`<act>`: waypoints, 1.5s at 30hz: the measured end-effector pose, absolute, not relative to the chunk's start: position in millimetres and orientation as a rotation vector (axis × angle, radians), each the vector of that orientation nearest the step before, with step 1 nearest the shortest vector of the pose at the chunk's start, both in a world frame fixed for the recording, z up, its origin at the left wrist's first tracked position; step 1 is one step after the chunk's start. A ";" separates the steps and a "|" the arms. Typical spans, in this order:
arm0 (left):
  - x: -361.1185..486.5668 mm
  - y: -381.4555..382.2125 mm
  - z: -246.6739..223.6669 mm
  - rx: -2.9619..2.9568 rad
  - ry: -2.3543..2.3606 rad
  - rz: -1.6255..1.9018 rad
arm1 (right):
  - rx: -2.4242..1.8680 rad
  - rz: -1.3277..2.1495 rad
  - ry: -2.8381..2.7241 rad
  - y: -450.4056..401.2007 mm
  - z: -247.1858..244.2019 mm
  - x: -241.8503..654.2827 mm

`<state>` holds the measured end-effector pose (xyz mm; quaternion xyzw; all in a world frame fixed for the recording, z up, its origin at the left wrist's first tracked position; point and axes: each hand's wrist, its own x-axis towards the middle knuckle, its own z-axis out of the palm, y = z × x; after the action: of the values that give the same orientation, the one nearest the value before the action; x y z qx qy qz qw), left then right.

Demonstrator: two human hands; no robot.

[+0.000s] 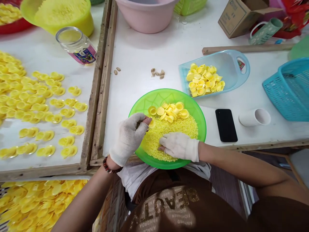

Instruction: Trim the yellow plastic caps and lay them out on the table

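My left hand, in a white glove with bare fingertips, pinches a small yellow plastic cup over the left side of a green basin. Small yellow pellets cover the basin's bottom. On their far side lies a heap of yellow plastic cups. My right hand, gloved the same way, rests low in the basin with its fingers drawn together against the pellets. Whatever is between those fingertips is hidden.
A blue scoop holds more cups. A black phone, a white cup and a blue basket stand right. Left of a wooden ledge are rows of yellow pieces and a jar. Behind sits a pink basin.
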<state>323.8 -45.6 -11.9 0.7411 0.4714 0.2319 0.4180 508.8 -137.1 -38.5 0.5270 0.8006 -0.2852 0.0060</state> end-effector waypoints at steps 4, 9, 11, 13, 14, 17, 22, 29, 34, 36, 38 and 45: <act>326.6 -52.6 -13.6 1.749 1.157 0.552 | 2.056 -1.705 2.455 -127.3 -29.0 520.7; 341.9 -63.3 -16.6 1.577 1.018 0.474 | 2.238 -3.010 1.946 -106.8 -2.9 516.8; 349.1 -66.8 -17.2 1.458 0.960 0.435 | 2.277 -3.201 1.880 -99.5 2.9 508.4; 354.1 -69.3 -17.4 1.391 0.923 0.418 | 2.335 -3.271 1.877 -94.2 4.5 500.5; 355.4 -70.1 -17.5 1.380 0.915 0.419 | 2.364 -3.285 1.874 -92.3 4.3 497.5; 355.2 -70.8 -17.7 1.403 0.913 0.435 | 2.424 -3.311 1.873 -89.2 3.5 493.9; 347.9 -68.1 -17.9 1.489 0.941 0.465 | 2.508 -3.268 1.800 -94.5 6.3 504.1; 346.2 -64.5 -19.8 1.632 0.956 0.491 | 2.594 -3.199 1.964 -106.4 6.0 506.7; 350.2 -67.3 -19.5 1.612 0.941 0.463 | 2.528 -3.279 1.977 -97.2 4.5 497.0; 349.3 -67.7 -20.0 1.608 0.944 0.472 | 2.550 -3.283 1.983 -96.0 3.7 497.9; 347.7 -67.4 -21.1 1.571 0.928 0.483 | 2.594 -3.246 1.988 -98.2 2.4 502.8; 330.0 -67.1 -15.0 1.405 0.981 0.604 | 2.450 -1.993 2.452 -128.7 -10.9 540.4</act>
<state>330.0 -67.1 -15.0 0.6097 0.4259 0.2622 0.6149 540.4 -128.7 -10.9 0.5574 0.5579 -0.4534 -0.4153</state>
